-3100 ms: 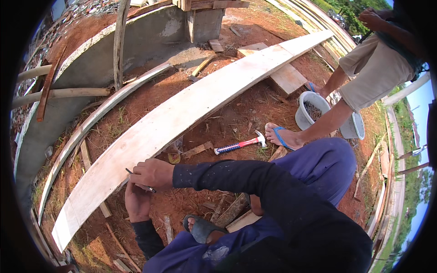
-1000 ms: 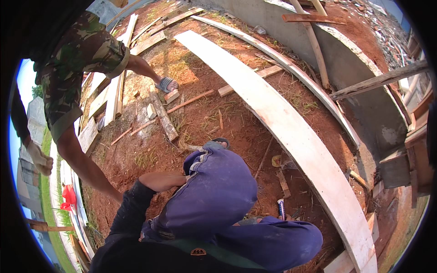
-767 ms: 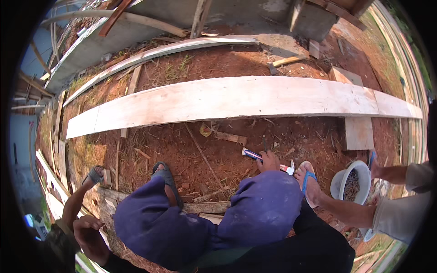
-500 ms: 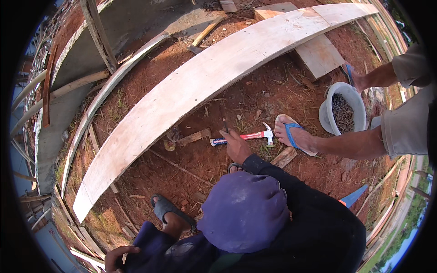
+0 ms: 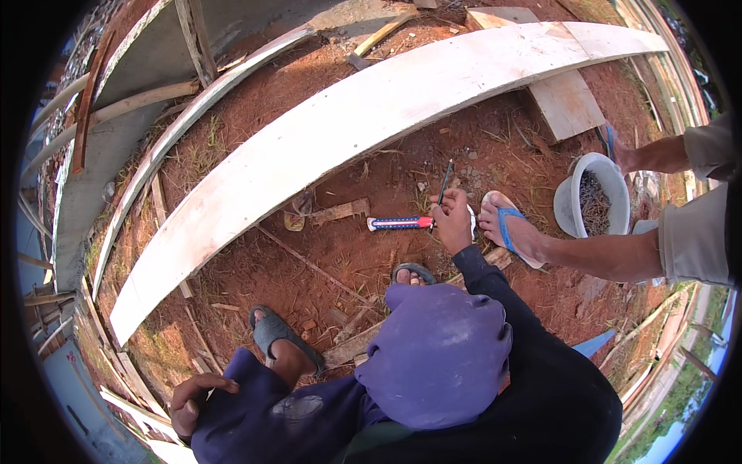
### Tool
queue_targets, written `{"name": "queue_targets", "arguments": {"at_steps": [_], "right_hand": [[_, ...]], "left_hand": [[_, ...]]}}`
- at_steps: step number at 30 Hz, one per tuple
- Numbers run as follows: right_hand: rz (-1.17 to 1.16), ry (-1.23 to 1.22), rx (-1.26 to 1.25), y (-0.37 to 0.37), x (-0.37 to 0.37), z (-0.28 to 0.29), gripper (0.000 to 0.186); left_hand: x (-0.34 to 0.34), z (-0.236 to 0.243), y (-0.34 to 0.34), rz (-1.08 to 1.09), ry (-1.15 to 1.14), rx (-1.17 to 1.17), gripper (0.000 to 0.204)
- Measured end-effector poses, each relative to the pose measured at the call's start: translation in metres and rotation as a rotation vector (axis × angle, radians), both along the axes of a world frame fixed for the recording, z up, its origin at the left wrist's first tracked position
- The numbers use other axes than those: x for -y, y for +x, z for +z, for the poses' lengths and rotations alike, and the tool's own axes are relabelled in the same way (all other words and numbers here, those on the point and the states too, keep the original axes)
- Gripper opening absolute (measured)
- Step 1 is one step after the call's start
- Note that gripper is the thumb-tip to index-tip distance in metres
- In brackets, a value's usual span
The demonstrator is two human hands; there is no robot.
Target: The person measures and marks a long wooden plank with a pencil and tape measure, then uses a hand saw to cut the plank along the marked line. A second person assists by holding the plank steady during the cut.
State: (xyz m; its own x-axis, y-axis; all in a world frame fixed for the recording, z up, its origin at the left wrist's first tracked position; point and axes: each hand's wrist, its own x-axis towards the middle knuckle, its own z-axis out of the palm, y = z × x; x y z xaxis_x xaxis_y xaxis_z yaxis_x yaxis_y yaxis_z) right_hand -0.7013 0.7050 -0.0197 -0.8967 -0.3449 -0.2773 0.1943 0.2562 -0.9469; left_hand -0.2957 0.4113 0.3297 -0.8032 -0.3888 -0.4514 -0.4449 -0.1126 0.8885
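Note:
Between the fingers of my right hand (image 5: 453, 222) is a slim dark pencil (image 5: 446, 178), pointing away from me. A claw hammer (image 5: 398, 223) with a red, white and blue handle lies on the soil beyond; the hand hides part of its head end. My left hand (image 5: 197, 398) rests on my left knee (image 5: 239, 387), index finger stretched out over the purple cloth and other fingers partly hidden. My raised right knee (image 5: 437, 352) fills the lower middle. Across the ground ahead lies a long curved wooden board (image 5: 332, 127).
To the right stands a person in blue flip-flops (image 5: 506, 224) beside a whitish bucket (image 5: 568, 205) of nails. A wood block (image 5: 568, 108) sits under the board's right part. Another hammer (image 5: 379, 36), a narrow curved strip (image 5: 166, 139) and wood scraps lie around. A blue saw blade (image 5: 593, 343) shows at right.
My right hand has moved right and slightly away, now in front of the hammer's head end, with the pencil upright in view. The whole view has shifted a little. My left hand stays on the knee.

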Motion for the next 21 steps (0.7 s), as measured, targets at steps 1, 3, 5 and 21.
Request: {"name": "queue_targets", "arguments": {"at_steps": [1,3,5,21], "right_hand": [[0.027,0.025,-0.021,0.0,0.002,0.001,0.03],[0.1,0.109,-0.059,0.0,0.006,0.004,0.023],[0.233,0.202,-0.089,0.006,0.008,-0.009,0.02],[1.006,0.247,-0.34,0.095,0.027,-0.003,0.049]], "left_hand": [[-0.003,-0.006,0.006,0.041,0.032,-0.032,0.073],[-0.006,-0.013,0.01,0.124,0.103,-0.077,0.072],[-0.018,-0.035,0.015,0.268,0.224,-0.118,0.068],[-0.044,-0.109,0.024,0.768,0.381,0.159,0.031]]}}
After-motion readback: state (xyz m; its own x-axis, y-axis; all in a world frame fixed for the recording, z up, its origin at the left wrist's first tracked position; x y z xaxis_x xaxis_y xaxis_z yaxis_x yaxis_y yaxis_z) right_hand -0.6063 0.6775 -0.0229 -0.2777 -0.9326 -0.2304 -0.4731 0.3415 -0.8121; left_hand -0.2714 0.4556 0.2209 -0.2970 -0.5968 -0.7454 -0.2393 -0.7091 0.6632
